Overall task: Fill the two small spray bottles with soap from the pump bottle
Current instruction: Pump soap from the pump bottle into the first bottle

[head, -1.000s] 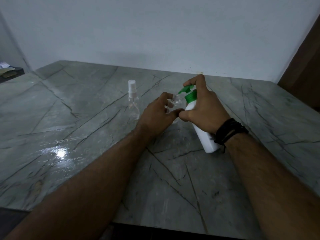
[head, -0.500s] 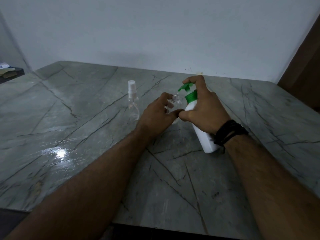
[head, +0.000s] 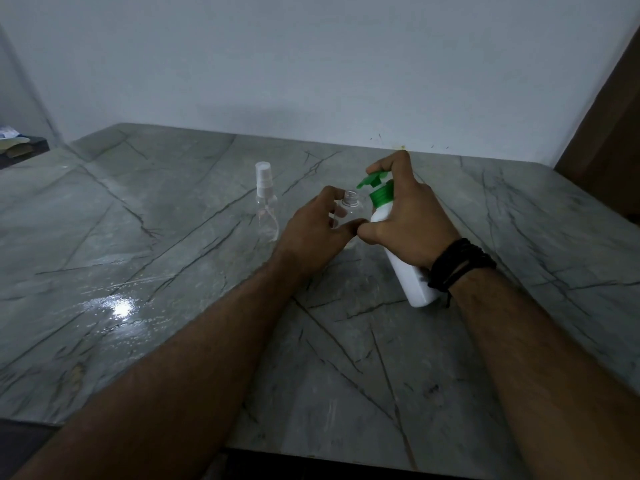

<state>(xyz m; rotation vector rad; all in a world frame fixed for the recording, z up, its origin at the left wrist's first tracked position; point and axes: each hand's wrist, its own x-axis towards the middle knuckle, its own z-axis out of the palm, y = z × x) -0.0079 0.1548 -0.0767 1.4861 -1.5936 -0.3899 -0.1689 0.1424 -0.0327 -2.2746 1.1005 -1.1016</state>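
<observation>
Left hand (head: 317, 230): fingers curled around the open spray bottle (head: 350, 209), thumb meeting them low on its near side; firm hold. Right hand (head: 408, 216): wrapped around the upper body of the pump bottle (head: 408, 275), one fingertip (head: 375, 167) resting on top of the green pump head (head: 371, 179).

Open spray bottle was clear plastic, cap off, threaded neck exposed, standing on the marble table (head: 173, 271) near its middle. Pump bottle was white with a green collar, tilted so its nozzle pointed toward that open neck, its base near the table. Capped spray bottle (head: 266, 206), clear with a white sprayer top, stood upright just left of the left hand, apart from it.

Could not tell the soap level in either clear bottle. The left hand hid the lower part of the open bottle; the right wrist and black wristband (head: 457, 265) covered part of the pump bottle.
</observation>
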